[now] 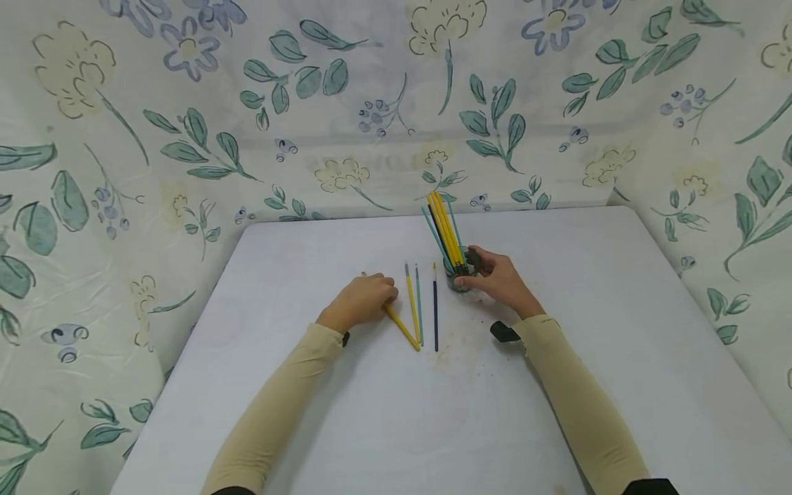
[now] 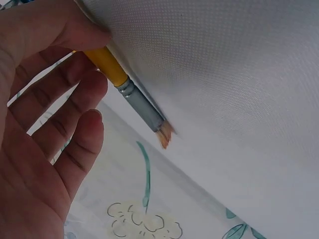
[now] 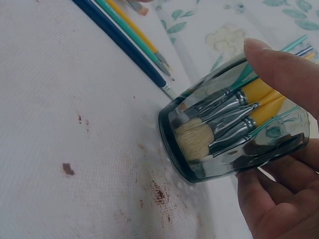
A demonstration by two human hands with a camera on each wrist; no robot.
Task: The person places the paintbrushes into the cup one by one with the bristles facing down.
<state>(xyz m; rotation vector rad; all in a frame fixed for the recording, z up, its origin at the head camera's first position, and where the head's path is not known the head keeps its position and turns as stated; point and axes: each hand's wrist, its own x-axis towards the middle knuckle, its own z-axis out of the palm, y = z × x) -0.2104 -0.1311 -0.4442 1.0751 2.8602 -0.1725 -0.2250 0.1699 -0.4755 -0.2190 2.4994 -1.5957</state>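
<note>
My left hand pinches a yellow-handled paintbrush close to its metal ferrule. In the left wrist view its flat tan bristles lie right at the white tabletop, and the other fingers are loosely bent beside it. My right hand grips a clear glass from the side, thumb on one wall and fingers on the other. Several yellow, teal and dark brushes stand in the glass, bristles down and handles leaning out over the rim.
Between the hands lie three loose brushes: a slim yellow one, a teal one and a dark blue one. Reddish-brown specks mark the white table near the glass. Floral cloth rises behind.
</note>
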